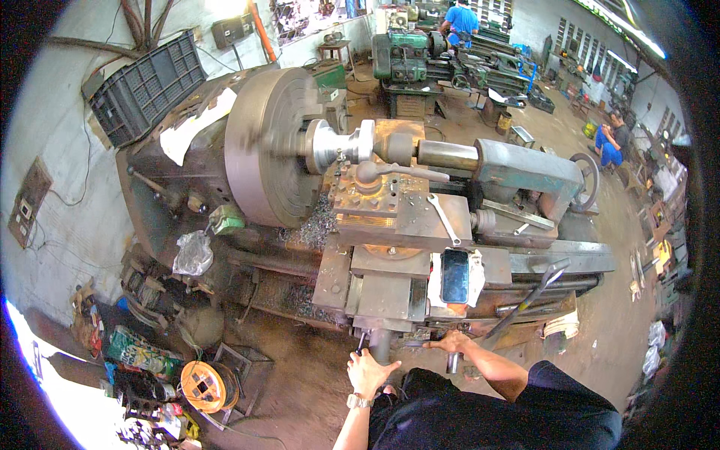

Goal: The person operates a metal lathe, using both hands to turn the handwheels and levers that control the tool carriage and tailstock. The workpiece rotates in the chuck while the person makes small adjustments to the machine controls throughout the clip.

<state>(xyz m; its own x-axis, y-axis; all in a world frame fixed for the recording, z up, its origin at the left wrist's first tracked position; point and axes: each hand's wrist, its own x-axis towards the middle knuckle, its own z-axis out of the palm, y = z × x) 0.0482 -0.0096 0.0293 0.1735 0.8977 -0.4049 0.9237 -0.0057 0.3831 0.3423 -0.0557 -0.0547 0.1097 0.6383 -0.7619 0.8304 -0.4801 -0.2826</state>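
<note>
My left hand [367, 375], a metal-banded watch on its wrist, is at a dark crank handle [363, 343] on the front of the lathe's cross slide. Its fingers meet the handle's lower end while the thumb sticks out to the right. To the right, my right hand [451, 342] closes over a handwheel [414, 344] on the carriage, its fingertips partly hidden. Beyond them, a shiny turned metal workpiece [324, 145] sits between the big chuck [271, 146] and the tailstock [525, 169]. The tool post lever [401, 172] stands close by the workpiece.
A wrench [444, 219] lies on the slide, and a phone [454, 276] rests on a cloth nearer me. Metal chips [313, 226] are heaped under the chuck. A long lever [529, 300] rises at right. Cable reel [204, 386] stands lower left. Two other people are farther back.
</note>
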